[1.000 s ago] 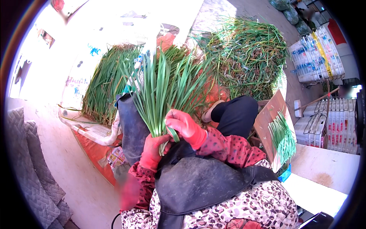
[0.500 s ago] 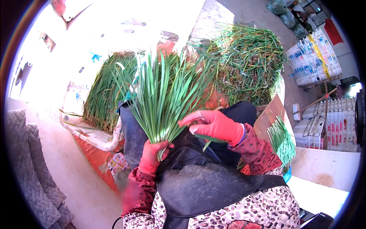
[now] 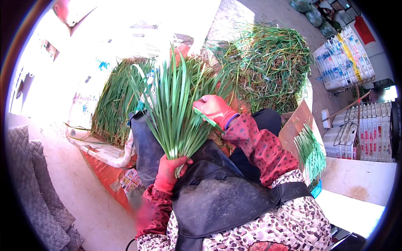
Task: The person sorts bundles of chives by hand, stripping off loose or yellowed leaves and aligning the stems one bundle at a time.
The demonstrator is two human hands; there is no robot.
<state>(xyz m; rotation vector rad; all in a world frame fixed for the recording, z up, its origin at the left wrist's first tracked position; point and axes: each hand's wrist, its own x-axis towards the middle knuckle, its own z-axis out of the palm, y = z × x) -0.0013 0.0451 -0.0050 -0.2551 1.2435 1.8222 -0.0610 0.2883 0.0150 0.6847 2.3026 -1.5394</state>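
My left hand (image 3: 169, 170), in a red glove, is wrapped around the pale lower ends of a bunch of chives (image 3: 178, 113). The long green leaves fan upward and away from it over my lap. On the right side of the bunch is my right hand (image 3: 215, 109), also gloved in red, with its fingers curled closed. A narrow green strip (image 3: 206, 119) runs under those fingers toward the wrist; whether it is a leaf or a tool I cannot tell. A dark apron (image 3: 226, 201) covers my lap below the bunch.
A stack of chives (image 3: 119, 100) lies on a white crate (image 3: 100, 142) at the left. Ahead to the right rises a big tangled heap of leaves (image 3: 272, 67). Trimmed-looking chives (image 3: 310, 150) rest by a brown board (image 3: 295, 123); white crates (image 3: 345, 62) stand far right.
My right hand has moved up and slightly left, against the right side of the leaves, and its fingers have closed. My left hand keeps its hold on the bunch.
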